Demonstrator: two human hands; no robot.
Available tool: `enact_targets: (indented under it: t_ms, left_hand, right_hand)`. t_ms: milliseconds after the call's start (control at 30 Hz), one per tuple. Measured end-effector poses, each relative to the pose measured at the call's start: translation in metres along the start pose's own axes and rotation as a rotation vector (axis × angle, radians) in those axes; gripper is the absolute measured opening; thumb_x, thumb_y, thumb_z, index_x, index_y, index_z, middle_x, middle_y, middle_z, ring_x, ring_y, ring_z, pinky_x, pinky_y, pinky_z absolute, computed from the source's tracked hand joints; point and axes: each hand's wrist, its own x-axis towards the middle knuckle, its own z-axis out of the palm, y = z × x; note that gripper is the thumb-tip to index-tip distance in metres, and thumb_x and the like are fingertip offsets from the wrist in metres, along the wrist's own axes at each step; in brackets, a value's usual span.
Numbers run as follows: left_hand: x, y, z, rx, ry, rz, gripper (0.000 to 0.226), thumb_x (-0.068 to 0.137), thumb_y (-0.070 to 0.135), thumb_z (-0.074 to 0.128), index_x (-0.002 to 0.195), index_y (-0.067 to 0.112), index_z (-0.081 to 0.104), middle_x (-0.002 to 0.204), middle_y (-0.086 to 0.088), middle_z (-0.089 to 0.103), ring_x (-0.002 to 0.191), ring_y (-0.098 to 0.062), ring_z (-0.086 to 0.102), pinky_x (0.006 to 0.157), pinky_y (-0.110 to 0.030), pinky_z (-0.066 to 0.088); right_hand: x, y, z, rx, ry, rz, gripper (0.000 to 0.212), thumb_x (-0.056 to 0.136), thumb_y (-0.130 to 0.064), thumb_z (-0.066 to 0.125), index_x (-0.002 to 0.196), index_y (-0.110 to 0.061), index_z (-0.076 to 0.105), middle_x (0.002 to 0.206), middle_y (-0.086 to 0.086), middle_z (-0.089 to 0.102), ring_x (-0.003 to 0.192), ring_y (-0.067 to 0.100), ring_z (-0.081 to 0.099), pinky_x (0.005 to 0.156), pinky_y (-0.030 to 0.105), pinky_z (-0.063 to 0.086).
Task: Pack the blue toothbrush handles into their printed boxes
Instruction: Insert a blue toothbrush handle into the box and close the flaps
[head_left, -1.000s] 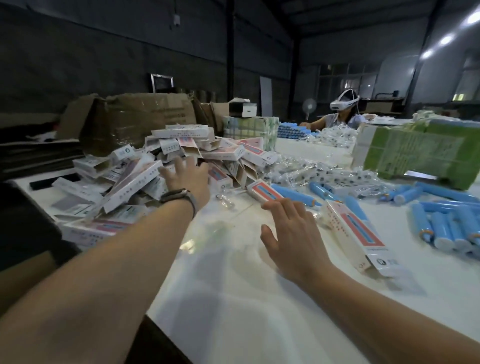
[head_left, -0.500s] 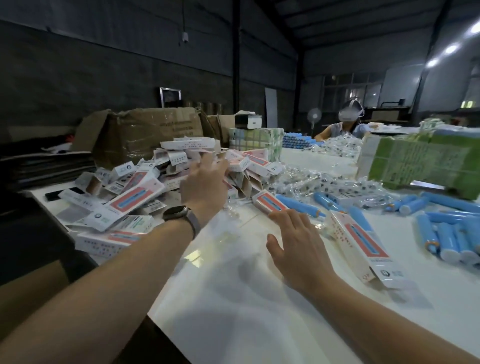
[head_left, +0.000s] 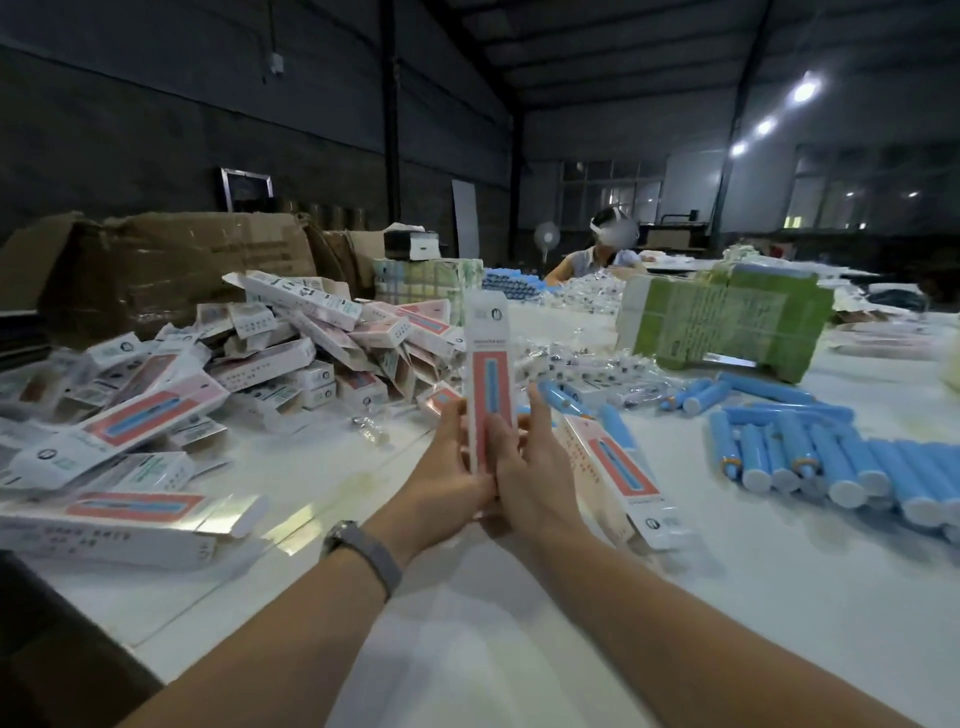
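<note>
I hold one printed box (head_left: 488, 364) upright in front of me, white with a pink panel and a blue handle picture. My left hand (head_left: 447, 467) grips its lower left side and my right hand (head_left: 530, 467) grips its lower right side. A heap of the same printed boxes (head_left: 249, 374) covers the table's left part. Another printed box (head_left: 618, 467) lies just right of my right hand. Several blue toothbrush handles (head_left: 831, 457) lie in a loose row on the right, and a few more (head_left: 566, 397) lie behind my hands.
The white table (head_left: 467, 649) runs away from me. A green-wrapped carton (head_left: 727, 317) stands at the back right, brown cardboard cartons (head_left: 171, 265) at the back left. Small clear packets (head_left: 576, 364) are strewn mid-table. A person (head_left: 602, 254) sits at the far end.
My left hand left the heap with a box and came to the middle. My right hand rose off the table and joined it on the box, which now stands upright.
</note>
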Motion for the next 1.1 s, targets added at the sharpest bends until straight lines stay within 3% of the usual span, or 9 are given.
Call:
enact_targets:
  t_ms: [133,200,300,467,567,733,833,933,1100]
  left_hand:
    - [0.002,0.002,-0.003,-0.038,-0.019,-0.008,0.054,0.090,-0.006,0.053,0.123,0.037,0.044,0.104,0.013,0.074,0.100,-0.010,0.072,0.075,-0.026,0.059]
    - [0.004,0.001,-0.008,-0.096,0.024,-0.008,0.047,0.085,0.008,0.048,0.124,0.034,0.051,0.108,0.006,0.073,0.103,-0.013,0.071,0.080,-0.030,0.059]
    - [0.007,-0.003,-0.010,-0.038,0.120,0.041,0.024,0.103,0.029,0.048,0.125,0.032,0.056,0.118,0.004,0.070,0.111,-0.015,0.068,0.087,-0.030,0.057]
    - [0.010,-0.010,-0.006,-0.001,0.175,0.106,0.020,0.106,0.027,0.042,0.118,0.027,0.058,0.111,0.005,0.073,0.105,-0.013,0.070,0.083,-0.026,0.056]
    - [0.010,-0.007,-0.007,0.072,0.193,0.148,0.019,0.100,0.036,0.047,0.114,0.029,0.058,0.110,0.004,0.070,0.103,-0.007,0.069,0.082,-0.022,0.054]
    - [0.012,-0.009,-0.011,0.180,0.252,0.136,0.005,0.103,0.025,0.051,0.101,0.029,0.053,0.096,0.013,0.068,0.089,0.001,0.068,0.070,-0.016,0.052]
    - [0.012,-0.010,-0.011,0.166,0.235,0.114,0.004,0.103,0.023,0.053,0.102,0.027,0.053,0.098,0.012,0.070,0.092,-0.006,0.069,0.078,-0.028,0.054]
    - [0.012,-0.011,-0.011,0.188,0.243,0.108,0.002,0.101,0.025,0.056,0.101,0.026,0.054,0.100,0.007,0.069,0.097,-0.017,0.069,0.084,-0.041,0.057]
    - [0.009,-0.008,-0.009,0.159,0.242,0.097,0.016,0.096,0.026,0.065,0.097,0.026,0.049,0.103,0.013,0.067,0.100,-0.019,0.069,0.081,-0.036,0.057]
  right_hand:
    - [0.001,0.002,-0.003,-0.039,-0.009,-0.067,0.034,0.096,-0.043,0.051,0.130,-0.043,0.047,0.099,-0.012,0.069,0.088,0.006,0.067,0.082,0.034,0.055]
    - [0.000,0.002,-0.004,-0.036,-0.021,-0.072,0.033,0.098,-0.036,0.052,0.131,-0.040,0.048,0.097,-0.012,0.068,0.084,0.005,0.067,0.077,0.032,0.055]
    - [0.000,0.000,-0.004,-0.086,-0.002,-0.104,0.033,0.100,-0.033,0.049,0.133,-0.034,0.047,0.104,-0.004,0.069,0.091,0.014,0.067,0.081,0.038,0.055]
    - [-0.004,-0.004,-0.005,-0.014,0.001,-0.074,0.031,0.098,-0.036,0.051,0.129,-0.037,0.052,0.102,-0.006,0.069,0.092,0.014,0.067,0.083,0.044,0.055]
    - [0.006,-0.010,-0.013,0.049,0.038,-0.075,0.026,0.095,-0.044,0.050,0.117,-0.033,0.061,0.101,-0.011,0.067,0.094,0.004,0.063,0.083,0.030,0.054]
    - [0.058,-0.011,-0.049,-0.454,0.140,-0.139,0.020,0.094,-0.018,0.054,0.110,-0.022,0.065,0.116,0.000,0.059,0.113,0.020,0.052,0.091,0.031,0.040]
    - [0.087,0.003,-0.082,-0.791,0.110,0.070,0.030,0.094,-0.015,0.053,0.120,-0.024,0.064,0.128,0.006,0.058,0.117,0.025,0.049,0.087,0.035,0.042]
    - [0.101,0.022,-0.110,-0.978,-0.116,0.343,0.028,0.091,-0.017,0.054,0.117,-0.017,0.064,0.120,0.010,0.063,0.100,0.025,0.058,0.080,0.034,0.051]
    - [0.109,0.035,-0.112,-0.994,-0.233,0.338,0.028,0.087,-0.020,0.060,0.113,-0.012,0.066,0.114,0.008,0.064,0.097,0.024,0.058,0.078,0.029,0.047]
